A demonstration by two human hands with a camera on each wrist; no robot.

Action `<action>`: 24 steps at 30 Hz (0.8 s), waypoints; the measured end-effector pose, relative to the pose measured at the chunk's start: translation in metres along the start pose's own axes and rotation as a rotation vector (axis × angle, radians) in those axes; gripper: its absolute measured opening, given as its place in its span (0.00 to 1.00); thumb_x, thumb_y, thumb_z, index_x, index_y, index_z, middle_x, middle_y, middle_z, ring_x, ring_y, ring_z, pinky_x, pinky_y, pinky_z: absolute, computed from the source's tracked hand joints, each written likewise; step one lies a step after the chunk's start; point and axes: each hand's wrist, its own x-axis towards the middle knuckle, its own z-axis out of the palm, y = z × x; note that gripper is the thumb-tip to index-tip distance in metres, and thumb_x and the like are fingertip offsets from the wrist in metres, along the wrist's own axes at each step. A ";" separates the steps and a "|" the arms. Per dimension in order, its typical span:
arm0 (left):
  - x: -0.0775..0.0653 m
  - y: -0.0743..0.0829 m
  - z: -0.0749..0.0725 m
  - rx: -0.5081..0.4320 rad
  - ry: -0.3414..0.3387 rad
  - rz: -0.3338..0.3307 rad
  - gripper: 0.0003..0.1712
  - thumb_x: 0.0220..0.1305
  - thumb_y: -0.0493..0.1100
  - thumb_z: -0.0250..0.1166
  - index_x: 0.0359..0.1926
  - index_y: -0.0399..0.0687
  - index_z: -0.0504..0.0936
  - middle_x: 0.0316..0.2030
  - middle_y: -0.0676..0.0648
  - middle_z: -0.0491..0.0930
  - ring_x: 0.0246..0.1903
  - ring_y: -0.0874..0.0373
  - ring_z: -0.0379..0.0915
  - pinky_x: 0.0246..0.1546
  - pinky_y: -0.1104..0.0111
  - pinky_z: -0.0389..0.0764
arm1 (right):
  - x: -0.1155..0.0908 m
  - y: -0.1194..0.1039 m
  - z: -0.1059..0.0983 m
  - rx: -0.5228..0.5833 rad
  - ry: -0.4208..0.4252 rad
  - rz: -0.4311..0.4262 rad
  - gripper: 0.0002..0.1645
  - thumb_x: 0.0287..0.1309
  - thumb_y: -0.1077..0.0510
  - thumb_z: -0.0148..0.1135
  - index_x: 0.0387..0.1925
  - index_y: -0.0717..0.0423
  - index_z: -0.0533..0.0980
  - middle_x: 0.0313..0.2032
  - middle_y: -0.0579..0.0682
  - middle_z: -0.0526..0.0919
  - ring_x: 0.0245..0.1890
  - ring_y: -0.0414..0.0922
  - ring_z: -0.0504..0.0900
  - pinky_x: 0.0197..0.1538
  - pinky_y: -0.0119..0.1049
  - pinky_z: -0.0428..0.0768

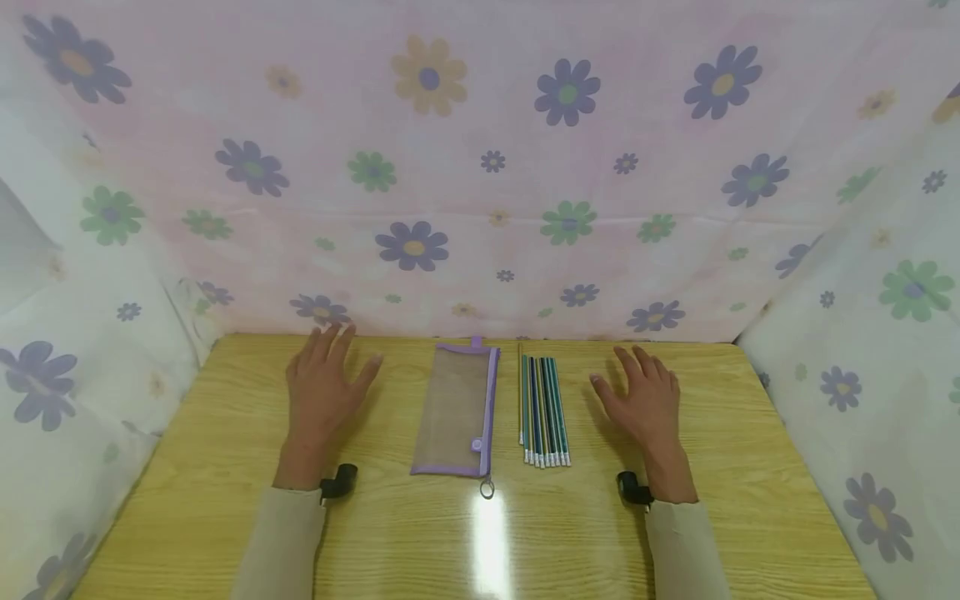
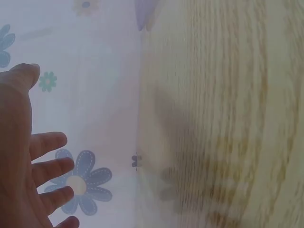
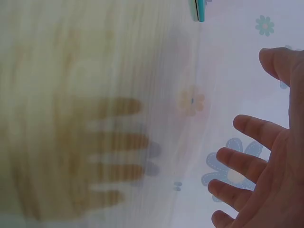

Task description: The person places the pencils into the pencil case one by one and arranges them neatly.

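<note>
A see-through mesh pencil pouch with purple edging, a zip along its right side and a metal ring at the lower corner lies flat near the middle of the table. Just right of it, several pencils in green, dark blue and gold lie side by side, their white erasers toward me. My left hand hovers left of the pouch, fingers spread and holding nothing. On the other side, my right hand is held right of the pencils with its fingers parted and nothing in them. The right wrist view catches pencil ends at its top edge.
The wood-grain table ends at a flower-printed cloth hanging behind it. Similar cloth hangs at the left and right sides. A bright light reflection lies on the tabletop in front of the pouch.
</note>
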 end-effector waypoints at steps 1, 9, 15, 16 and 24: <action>0.000 0.001 0.001 -0.007 0.006 0.004 0.42 0.76 0.65 0.60 0.78 0.45 0.68 0.77 0.35 0.64 0.79 0.32 0.50 0.70 0.29 0.53 | 0.000 0.000 0.000 0.001 0.007 -0.004 0.41 0.72 0.40 0.63 0.76 0.58 0.69 0.76 0.68 0.65 0.75 0.72 0.60 0.72 0.75 0.53; 0.000 0.008 0.010 -0.079 0.118 0.093 0.37 0.71 0.57 0.70 0.69 0.36 0.77 0.67 0.33 0.76 0.70 0.32 0.67 0.65 0.32 0.65 | 0.001 -0.004 0.004 0.012 0.075 -0.057 0.39 0.70 0.43 0.66 0.72 0.62 0.73 0.69 0.70 0.73 0.69 0.71 0.70 0.71 0.70 0.63; 0.000 0.016 0.014 -0.131 0.131 0.110 0.34 0.70 0.56 0.72 0.64 0.35 0.80 0.63 0.33 0.78 0.65 0.33 0.71 0.64 0.35 0.67 | 0.002 -0.008 0.009 0.022 0.123 -0.093 0.36 0.68 0.45 0.68 0.68 0.64 0.76 0.64 0.71 0.79 0.63 0.71 0.76 0.67 0.69 0.68; 0.000 0.018 0.014 -0.136 0.125 0.109 0.33 0.70 0.56 0.72 0.64 0.36 0.80 0.62 0.33 0.78 0.65 0.33 0.71 0.64 0.35 0.67 | 0.003 -0.010 0.009 0.025 0.123 -0.094 0.35 0.68 0.45 0.68 0.67 0.64 0.77 0.63 0.71 0.79 0.63 0.71 0.77 0.67 0.69 0.69; -0.002 0.030 0.022 -0.152 0.060 0.092 0.33 0.71 0.59 0.70 0.62 0.36 0.81 0.61 0.35 0.78 0.64 0.33 0.70 0.65 0.37 0.67 | 0.002 -0.018 0.013 0.030 0.097 -0.107 0.33 0.67 0.47 0.69 0.64 0.65 0.79 0.59 0.71 0.82 0.58 0.71 0.80 0.62 0.68 0.74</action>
